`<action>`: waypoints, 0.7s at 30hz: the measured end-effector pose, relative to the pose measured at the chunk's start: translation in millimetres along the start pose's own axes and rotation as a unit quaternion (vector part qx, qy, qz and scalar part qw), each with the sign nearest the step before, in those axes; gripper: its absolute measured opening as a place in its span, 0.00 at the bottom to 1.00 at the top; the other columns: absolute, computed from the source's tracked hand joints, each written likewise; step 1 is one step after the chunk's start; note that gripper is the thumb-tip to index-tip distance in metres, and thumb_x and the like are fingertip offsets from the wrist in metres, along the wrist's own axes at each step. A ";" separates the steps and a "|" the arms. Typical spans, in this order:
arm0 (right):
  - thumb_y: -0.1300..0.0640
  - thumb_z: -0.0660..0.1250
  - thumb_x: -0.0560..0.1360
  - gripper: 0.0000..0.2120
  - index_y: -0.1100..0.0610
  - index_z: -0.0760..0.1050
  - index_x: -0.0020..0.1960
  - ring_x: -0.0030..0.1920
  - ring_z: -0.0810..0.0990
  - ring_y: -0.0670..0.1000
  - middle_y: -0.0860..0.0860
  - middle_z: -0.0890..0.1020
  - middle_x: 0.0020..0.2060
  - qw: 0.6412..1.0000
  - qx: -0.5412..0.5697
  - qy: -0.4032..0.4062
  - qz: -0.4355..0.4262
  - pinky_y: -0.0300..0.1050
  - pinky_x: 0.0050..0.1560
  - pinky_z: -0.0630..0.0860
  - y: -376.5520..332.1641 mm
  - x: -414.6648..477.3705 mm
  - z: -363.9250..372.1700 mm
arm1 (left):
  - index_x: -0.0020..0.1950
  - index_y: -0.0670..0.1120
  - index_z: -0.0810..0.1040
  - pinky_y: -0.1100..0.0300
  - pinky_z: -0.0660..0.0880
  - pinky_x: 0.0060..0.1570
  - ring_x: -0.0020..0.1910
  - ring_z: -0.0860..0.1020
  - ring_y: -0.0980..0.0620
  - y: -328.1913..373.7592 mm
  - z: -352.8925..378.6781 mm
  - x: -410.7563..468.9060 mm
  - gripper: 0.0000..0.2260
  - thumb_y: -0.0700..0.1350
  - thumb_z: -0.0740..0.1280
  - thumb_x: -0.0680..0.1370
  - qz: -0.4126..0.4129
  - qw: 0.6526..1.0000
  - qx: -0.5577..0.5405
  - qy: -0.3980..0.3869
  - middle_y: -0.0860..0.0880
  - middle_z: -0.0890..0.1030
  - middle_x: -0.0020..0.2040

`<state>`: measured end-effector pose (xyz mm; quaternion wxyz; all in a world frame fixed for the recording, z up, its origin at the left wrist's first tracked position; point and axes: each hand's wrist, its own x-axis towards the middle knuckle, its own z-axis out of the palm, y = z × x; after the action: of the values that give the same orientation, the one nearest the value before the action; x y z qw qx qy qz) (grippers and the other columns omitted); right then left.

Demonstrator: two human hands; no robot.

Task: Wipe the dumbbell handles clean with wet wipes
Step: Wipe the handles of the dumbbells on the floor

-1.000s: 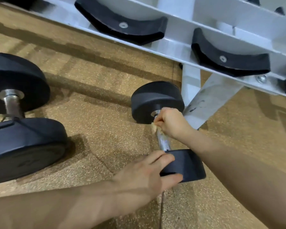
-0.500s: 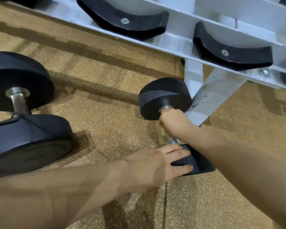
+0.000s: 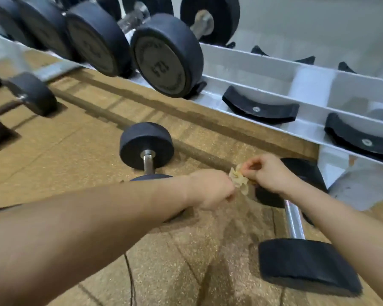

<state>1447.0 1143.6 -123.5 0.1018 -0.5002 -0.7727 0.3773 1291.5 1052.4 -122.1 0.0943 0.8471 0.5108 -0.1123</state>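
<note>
Left hand (image 3: 210, 191) and right hand (image 3: 268, 173) are close together, fingers curled, both pinching one crumpled beige wet wipe (image 3: 238, 178) between them. The left holds its left edge, the right its upper right part. The wipe is in the air, touching no handle.

The right dumbbell (image 3: 293, 219) lies on the floor just below the right hand, chrome handle bare, near head toward the viewer, far head partly hidden behind that hand. The middle dumbbell (image 3: 146, 144) lies left of the hands, its near head mostly covered by the left forearm.

Tan speckled floor (image 3: 75, 140). White rack (image 3: 274, 69) behind, with black cradles (image 3: 261, 109) and racked dumbbells (image 3: 168, 54) further left. More blurred floor dumbbells (image 3: 31, 91) at far left.
</note>
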 end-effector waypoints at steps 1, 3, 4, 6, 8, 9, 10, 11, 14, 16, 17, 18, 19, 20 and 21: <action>0.62 0.72 0.73 0.02 0.56 0.82 0.44 0.45 0.82 0.51 0.51 0.84 0.42 0.997 0.074 -0.003 0.013 0.47 0.52 0.79 -17.0 0.5 2.0 | 0.53 0.47 0.81 0.52 0.77 0.48 0.49 0.79 0.44 -15.0 -11.6 -11.1 0.10 0.43 0.63 0.76 -0.041 0.999 0.003 -0.008 0.47 0.82 0.50; 0.68 0.71 0.72 0.06 0.59 0.81 0.45 0.47 0.83 0.55 0.54 0.84 0.43 0.983 0.181 -0.010 0.020 0.52 0.55 0.80 -51.4 0.7 7.7 | 0.52 0.46 0.80 0.52 0.76 0.46 0.47 0.79 0.43 -41.2 -37.3 -39.0 0.09 0.42 0.61 0.77 -0.128 0.991 -0.003 -0.027 0.48 0.81 0.47; 0.70 0.70 0.71 0.08 0.60 0.81 0.46 0.48 0.82 0.55 0.54 0.84 0.43 0.978 0.209 -0.016 0.015 0.53 0.56 0.79 -68.2 -1.2 11.5 | 0.49 0.46 0.79 0.52 0.75 0.45 0.45 0.78 0.43 -50.3 -49.0 -55.3 0.09 0.42 0.60 0.78 -0.165 0.986 -0.005 -0.033 0.48 0.81 0.45; 0.74 0.67 0.71 0.11 0.62 0.80 0.49 0.45 0.80 0.53 0.52 0.81 0.42 0.972 0.229 -0.041 -0.004 0.49 0.51 0.80 -99.3 -8.0 20.5 | 0.49 0.44 0.81 0.54 0.75 0.43 0.43 0.79 0.45 -65.4 -67.3 -91.8 0.11 0.44 0.59 0.78 -0.236 0.971 0.009 -0.039 0.48 0.82 0.44; 0.76 0.65 0.71 0.12 0.61 0.78 0.46 0.40 0.78 0.51 0.51 0.78 0.39 0.970 0.227 -0.077 -0.033 0.44 0.40 0.79 -123.5 -16.5 32.1 | 0.52 0.45 0.82 0.56 0.75 0.46 0.46 0.78 0.47 -78.2 -75.9 -128.9 0.11 0.45 0.61 0.79 -0.314 0.948 0.021 -0.051 0.48 0.81 0.47; 0.76 0.65 0.70 0.13 0.59 0.77 0.43 0.40 0.77 0.50 0.52 0.78 0.39 0.971 0.218 -0.084 -0.049 0.44 0.39 0.78 -132.8 -19.0 37.4 | 0.54 0.47 0.82 0.56 0.76 0.49 0.48 0.79 0.47 -85.0 -78.2 -145.9 0.11 0.45 0.61 0.78 -0.351 0.935 0.018 -0.053 0.49 0.82 0.50; 0.75 0.65 0.69 0.14 0.57 0.76 0.41 0.41 0.78 0.51 0.52 0.78 0.40 0.973 0.205 -0.086 -0.064 0.46 0.41 0.79 -140.1 -19.7 43.1 | 0.55 0.48 0.82 0.55 0.77 0.52 0.50 0.79 0.48 -90.9 -79.7 -161.6 0.10 0.45 0.62 0.78 -0.386 0.921 0.006 -0.047 0.49 0.81 0.52; 0.74 0.66 0.69 0.13 0.56 0.75 0.40 0.41 0.79 0.53 0.54 0.78 0.40 0.974 0.191 -0.093 -0.080 0.48 0.43 0.80 -144.4 -18.7 49.3 | 0.55 0.49 0.81 0.54 0.77 0.52 0.51 0.79 0.49 -96.3 -79.4 -174.9 0.10 0.45 0.63 0.78 -0.416 0.909 -0.009 -0.036 0.50 0.81 0.52; 0.67 0.66 0.74 0.06 0.58 0.74 0.44 0.33 0.80 0.53 0.56 0.79 0.37 0.970 0.167 -0.133 -0.118 0.46 0.34 0.80 -153.8 -13.8 68.7 | 0.54 0.52 0.80 0.58 0.77 0.47 0.47 0.78 0.53 -114.5 -67.3 -195.1 0.08 0.44 0.65 0.78 -0.461 0.887 -0.037 -0.005 0.51 0.81 0.51; 0.62 0.65 0.77 0.06 0.54 0.77 0.43 0.34 0.80 0.50 0.51 0.79 0.36 0.976 0.110 -0.123 -0.145 0.41 0.30 0.76 -160.2 -3.3 83.4 | 0.56 0.52 0.80 0.60 0.75 0.45 0.49 0.78 0.53 -129.4 -49.1 -193.3 0.08 0.44 0.65 0.78 -0.475 0.879 -0.037 0.007 0.52 0.80 0.53; 0.60 0.64 0.78 0.07 0.53 0.78 0.42 0.36 0.80 0.49 0.48 0.79 0.35 0.980 0.088 -0.105 -0.147 0.39 0.33 0.75 -162.5 3.1 91.8 | 0.58 0.51 0.79 0.59 0.76 0.47 0.51 0.78 0.52 -138.0 -37.3 -187.9 0.10 0.44 0.65 0.78 -0.476 0.878 -0.045 0.014 0.51 0.80 0.54; 0.60 0.65 0.77 0.08 0.52 0.79 0.41 0.39 0.79 0.49 0.46 0.79 0.36 0.984 0.078 -0.086 -0.133 0.40 0.37 0.75 -163.7 11.8 100.8 | 0.60 0.50 0.79 0.58 0.76 0.49 0.53 0.78 0.51 -148.3 -24.8 -180.2 0.11 0.44 0.65 0.78 -0.470 0.880 -0.059 0.023 0.50 0.80 0.56; 0.60 0.65 0.77 0.09 0.52 0.80 0.41 0.41 0.79 0.49 0.46 0.79 0.36 0.988 0.084 -0.072 -0.106 0.42 0.41 0.76 -163.8 22.2 110.7 | 0.63 0.50 0.78 0.57 0.76 0.52 0.56 0.78 0.49 -160.6 -11.9 -172.2 0.13 0.45 0.64 0.78 -0.458 0.885 -0.077 0.031 0.48 0.80 0.58; 0.62 0.66 0.76 0.09 0.53 0.81 0.40 0.43 0.80 0.50 0.47 0.80 0.37 0.991 0.098 -0.063 -0.073 0.44 0.44 0.77 -163.6 33.0 122.0 | 0.66 0.49 0.76 0.56 0.76 0.54 0.58 0.78 0.47 -172.4 1.0 -165.0 0.16 0.45 0.64 0.78 -0.440 0.892 -0.094 0.035 0.47 0.80 0.60; 0.63 0.66 0.75 0.08 0.54 0.82 0.41 0.43 0.79 0.51 0.49 0.81 0.39 0.992 0.107 -0.058 -0.044 0.44 0.45 0.77 -163.4 43.6 134.3 | 0.68 0.48 0.73 0.55 0.74 0.56 0.60 0.77 0.45 -185.1 13.9 -159.3 0.18 0.46 0.64 0.78 -0.419 0.901 -0.108 0.036 0.45 0.79 0.63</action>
<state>1240.5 1080.9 -114.5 0.1262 -0.4289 -0.7539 0.4814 1053.9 999.3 -98.1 0.1112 0.5432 0.8304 -0.0544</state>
